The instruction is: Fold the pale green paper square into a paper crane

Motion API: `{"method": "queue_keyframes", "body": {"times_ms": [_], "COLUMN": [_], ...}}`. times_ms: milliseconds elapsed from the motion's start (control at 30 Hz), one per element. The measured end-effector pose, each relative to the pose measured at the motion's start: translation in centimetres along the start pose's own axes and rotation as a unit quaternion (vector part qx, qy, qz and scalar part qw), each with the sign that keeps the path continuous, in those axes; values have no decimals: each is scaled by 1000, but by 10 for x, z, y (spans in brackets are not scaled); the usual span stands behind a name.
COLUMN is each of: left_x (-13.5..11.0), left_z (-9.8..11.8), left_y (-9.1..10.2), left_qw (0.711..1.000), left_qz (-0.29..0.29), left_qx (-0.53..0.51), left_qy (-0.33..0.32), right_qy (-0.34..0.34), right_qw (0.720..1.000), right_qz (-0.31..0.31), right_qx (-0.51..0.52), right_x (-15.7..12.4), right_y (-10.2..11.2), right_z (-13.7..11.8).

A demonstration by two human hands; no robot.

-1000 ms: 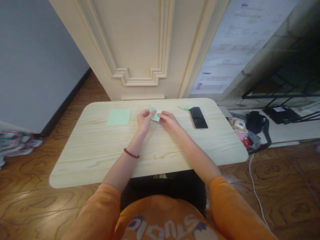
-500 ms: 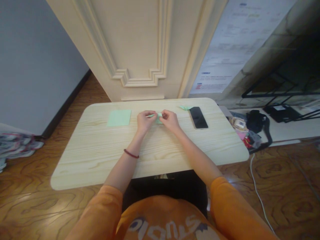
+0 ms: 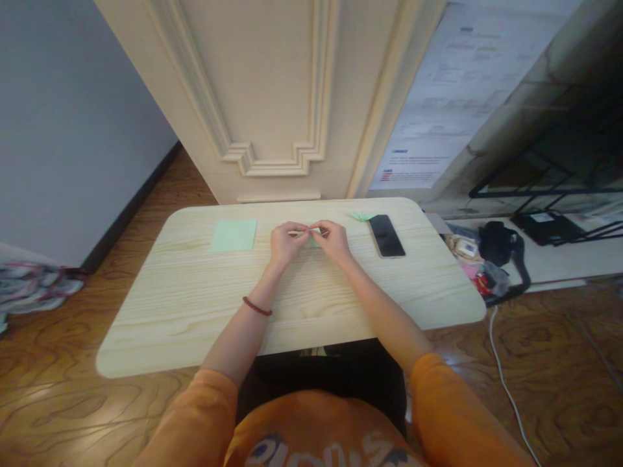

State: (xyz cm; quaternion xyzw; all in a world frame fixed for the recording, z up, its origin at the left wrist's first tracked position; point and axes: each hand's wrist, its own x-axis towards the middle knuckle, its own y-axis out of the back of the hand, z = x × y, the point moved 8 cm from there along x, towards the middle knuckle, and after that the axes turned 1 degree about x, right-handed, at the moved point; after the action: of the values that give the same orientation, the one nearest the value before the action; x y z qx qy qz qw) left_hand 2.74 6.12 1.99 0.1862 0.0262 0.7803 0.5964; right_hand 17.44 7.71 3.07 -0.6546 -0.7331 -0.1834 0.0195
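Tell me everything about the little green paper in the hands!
The green paper is small, pale mint and thin, folded into a flat little piece. The left hand pinches its left end and the right hand pinches its right end, and they hide most of it, so its exact shape is unclear. It sits low over the far middle of the light wooden table; I cannot tell if it touches the top.

A flat green sheet (image 3: 234,235) lies on the wooden table (image 3: 195,305), left of centre. A black phone (image 3: 386,235) lies right of centre, with a small folded green piece (image 3: 363,216) just beside its far end. A cream door (image 3: 272,84) stands behind the table. A white cable (image 3: 503,383) runs across the floor at the right.
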Motion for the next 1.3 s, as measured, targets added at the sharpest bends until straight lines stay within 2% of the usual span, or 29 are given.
{"method": "queue_keyframes", "body": {"times_ms": [300, 600, 767, 900, 967, 1100, 1167, 1300], "left_x": [2, 5, 11, 15, 13, -1, -8, -12], "left_z": [-7, -6, -5, -12, -13, -18, -17, -20], "left_y": [6, 13, 28, 38, 30, -8, -20, -29], "left_qw": [999, 997, 993, 994, 998, 983, 970, 950], "left_qz": [-2, 4, 23, 59, 45, -41, -52, -49], "left_qx": [38, 81, 112, 87, 41, -121, -172, -252], "left_qy": [32, 15, -15, 14, 34, 135, 162, 175], "right_qy": [9, 2, -25, -74, -108, -188, -214, -225], "right_qw": [999, 998, 998, 992, 985, 954, 941, 930], "right_qz": [7, 21, 52, 99, 116, 114, 98, 60], "right_qx": [-34, -51, -32, 17, 73, 203, 245, 284], "right_x": [1, 5, 7, 11, 12, 8, 4, 0], "right_y": [4, 9, 21, 34, 36, 24, 16, 4], "right_z": [5, 10, 19, 31, 38, 52, 54, 51]}}
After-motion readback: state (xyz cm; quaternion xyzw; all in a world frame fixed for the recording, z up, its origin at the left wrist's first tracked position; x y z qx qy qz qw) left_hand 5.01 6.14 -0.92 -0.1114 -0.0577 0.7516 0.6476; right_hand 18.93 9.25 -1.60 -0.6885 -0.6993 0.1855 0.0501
